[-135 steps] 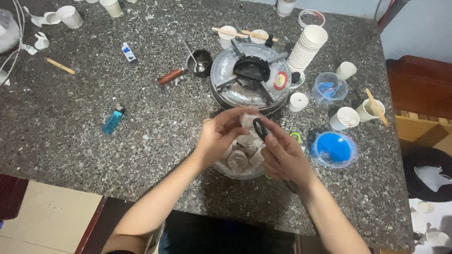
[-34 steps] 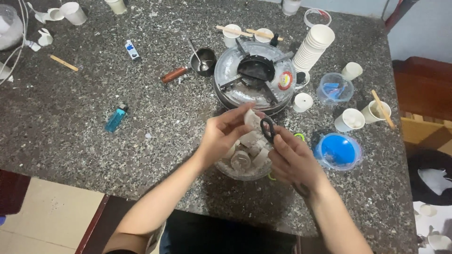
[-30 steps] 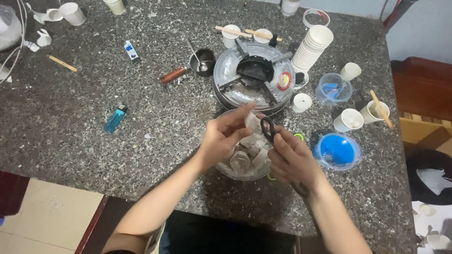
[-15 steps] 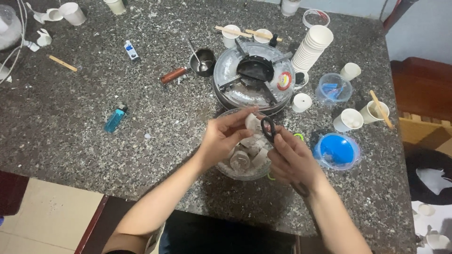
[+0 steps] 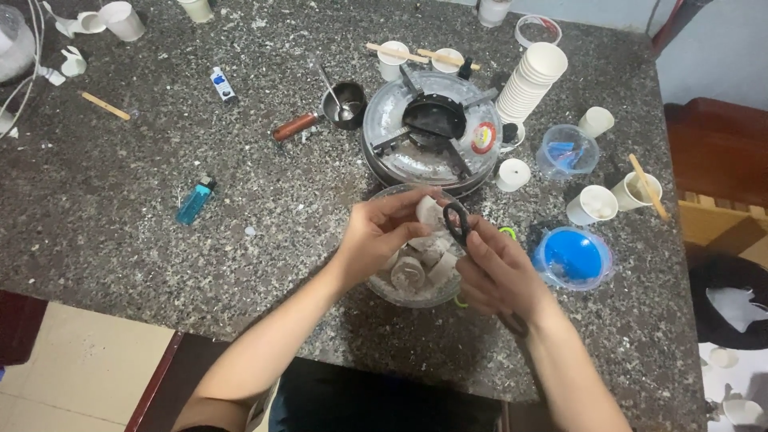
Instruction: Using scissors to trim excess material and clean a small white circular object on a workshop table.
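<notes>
My left hand (image 5: 382,234) pinches a small whitish round piece (image 5: 426,213) above a clear glass bowl (image 5: 416,294). The bowl holds several similar pale chunks (image 5: 412,270). My right hand (image 5: 498,270) grips black-handled scissors (image 5: 458,222), with the handle loops up by the piece. The blades are hidden between my hands. Both hands meet over the bowl, near the front edge of the dark speckled stone table (image 5: 200,264).
Behind the bowl stands a round gas stove (image 5: 432,128), with a small pot (image 5: 342,102) to its left. A stack of paper cups (image 5: 532,80), loose cups (image 5: 592,204), a blue-lidded tub (image 5: 572,256) and a clear tub (image 5: 566,152) sit right. A blue lighter (image 5: 196,200) lies left.
Both hands have stayed over the bowl, shifting only slightly. The scissors and the pale piece remain held together between them.
</notes>
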